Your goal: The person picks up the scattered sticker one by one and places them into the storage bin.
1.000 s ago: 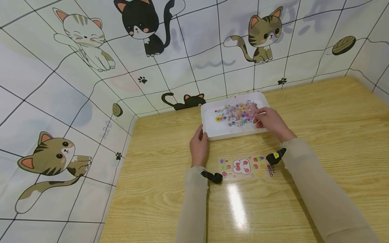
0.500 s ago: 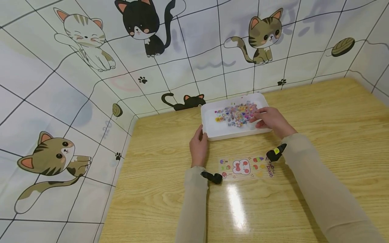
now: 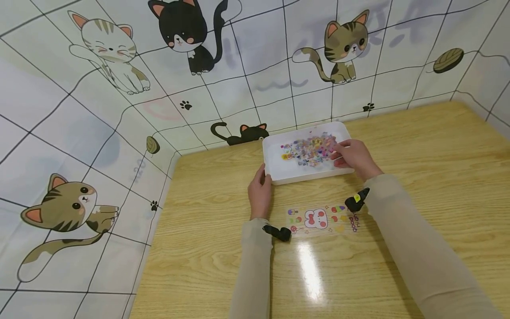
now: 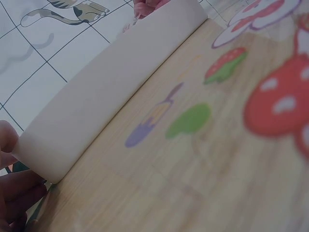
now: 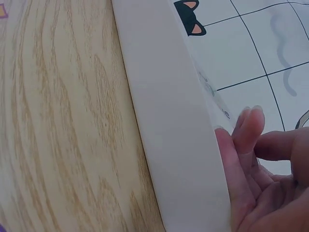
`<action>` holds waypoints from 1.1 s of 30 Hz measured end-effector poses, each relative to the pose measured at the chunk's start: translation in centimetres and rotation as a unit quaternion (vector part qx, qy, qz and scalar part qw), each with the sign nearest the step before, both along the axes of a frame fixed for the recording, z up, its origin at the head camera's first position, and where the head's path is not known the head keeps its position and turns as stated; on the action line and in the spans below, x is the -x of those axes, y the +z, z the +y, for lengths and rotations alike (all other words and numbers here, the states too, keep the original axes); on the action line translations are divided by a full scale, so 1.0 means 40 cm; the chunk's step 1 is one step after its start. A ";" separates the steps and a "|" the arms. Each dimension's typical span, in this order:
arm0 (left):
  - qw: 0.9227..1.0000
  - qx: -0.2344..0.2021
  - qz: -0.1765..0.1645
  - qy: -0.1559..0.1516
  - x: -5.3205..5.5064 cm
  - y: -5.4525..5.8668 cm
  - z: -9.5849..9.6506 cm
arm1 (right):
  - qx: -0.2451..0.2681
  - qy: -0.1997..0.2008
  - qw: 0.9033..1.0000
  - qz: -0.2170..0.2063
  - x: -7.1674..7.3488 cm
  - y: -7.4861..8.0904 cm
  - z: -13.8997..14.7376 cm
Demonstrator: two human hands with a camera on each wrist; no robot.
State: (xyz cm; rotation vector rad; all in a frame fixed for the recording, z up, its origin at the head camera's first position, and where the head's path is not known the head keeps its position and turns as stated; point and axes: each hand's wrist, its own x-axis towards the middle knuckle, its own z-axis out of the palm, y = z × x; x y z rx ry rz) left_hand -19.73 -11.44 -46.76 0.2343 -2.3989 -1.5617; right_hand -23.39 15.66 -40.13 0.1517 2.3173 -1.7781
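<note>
A shallow white tray (image 3: pixel 279 164) stands on the table against the back wall. Spread over its floor is a pile of small, glittery, colourful pieces (image 3: pixel 312 150), too small to make out singly. At the tray's left front corner, my left hand (image 3: pixel 260 192) grips the end wall, the thumb at the rim and the fingers lower down, as the left wrist view also shows. My right hand (image 3: pixel 356 157) reaches over the right front edge into the tray, fingers bent at the pile's right side. Whether a piece is between these fingertips I cannot tell.
A clear sheet (image 3: pixel 316 219) printed with a rabbit face, fruit and lettering lies on the wooden table (image 3: pixel 207 248) in front of the tray, between the forearms. White tiled walls (image 3: pixel 271 53) with cat drawings rise behind and at the left.
My right hand dipped slightly further left into the pile, then drew back a little to the right; its fingers shifted among the pieces. My left hand stayed at the tray's corner.
</note>
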 end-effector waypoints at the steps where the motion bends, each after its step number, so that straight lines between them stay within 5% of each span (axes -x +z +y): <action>1: 1.000 -0.001 0.001 -0.001 0.000 -0.001 0.000 | 0.004 -0.007 1.000 0.001 -0.001 0.000 0.000; 15: 1.000 -0.007 -0.001 -0.004 0.002 -0.004 -0.001 | 0.015 0.001 1.000 -0.020 0.000 0.001 0.008; 33: 1.000 -0.007 -0.004 -0.005 0.005 -0.005 -0.005 | -0.015 0.070 0.995 -0.063 0.028 0.002 0.002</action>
